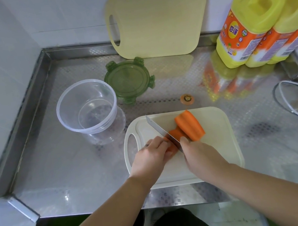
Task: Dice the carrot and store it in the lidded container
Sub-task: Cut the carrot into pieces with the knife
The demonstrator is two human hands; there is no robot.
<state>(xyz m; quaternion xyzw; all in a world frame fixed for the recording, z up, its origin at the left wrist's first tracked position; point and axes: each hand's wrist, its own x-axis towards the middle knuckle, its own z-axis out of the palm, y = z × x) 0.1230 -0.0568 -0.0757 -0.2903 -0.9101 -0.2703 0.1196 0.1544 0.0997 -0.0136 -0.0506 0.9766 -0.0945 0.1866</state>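
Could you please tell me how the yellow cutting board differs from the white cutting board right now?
The yellow board stands on edge, leaning against the wall; the white board lies flat on the counter. The yellow board is bare; the white board carries the carrot being cut by the knife. Both are rounded rectangles with an oval handle hole at the left.

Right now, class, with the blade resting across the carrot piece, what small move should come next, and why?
Probably press the knife straight down through the carrot piece: the right hand grips its handle, the left hand steadies the piece on the white cutting board, and the clear container holds nothing yet.
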